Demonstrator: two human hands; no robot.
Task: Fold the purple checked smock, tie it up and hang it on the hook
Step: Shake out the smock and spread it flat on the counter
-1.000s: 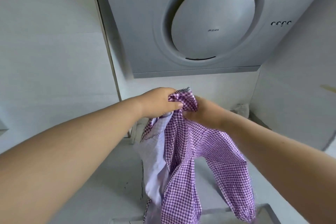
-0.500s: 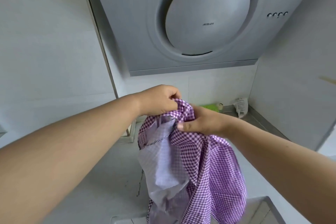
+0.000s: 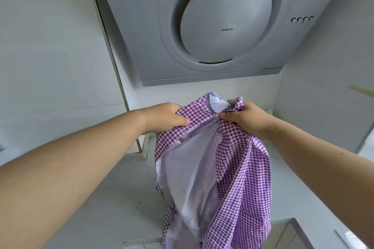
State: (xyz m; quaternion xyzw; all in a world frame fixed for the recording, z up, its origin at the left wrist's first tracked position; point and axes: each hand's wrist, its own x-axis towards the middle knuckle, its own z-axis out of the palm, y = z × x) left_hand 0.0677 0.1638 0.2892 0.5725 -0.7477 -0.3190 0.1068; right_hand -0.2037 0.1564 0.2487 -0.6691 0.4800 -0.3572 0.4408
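The purple checked smock point(image 3: 242, 178) hangs in the air in front of me, its pale inner lining facing me down the middle. My left hand point(image 3: 166, 117) grips the upper left edge of the cloth with curled fingers. My right hand point(image 3: 244, 119) grips a bunched part of the top edge at the upper right. The collar stretches between both hands. No hook is in view.
A grey range hood point(image 3: 212, 26) with a round panel hangs directly above and behind the smock. White walls close in on the left and right. A white countertop point(image 3: 101, 208) lies below, with a metal rim point(image 3: 299, 226) at the lower right.
My hands have moved apart, spreading the top of the smock open; my right hand has risen. More of the pale lining now faces me.
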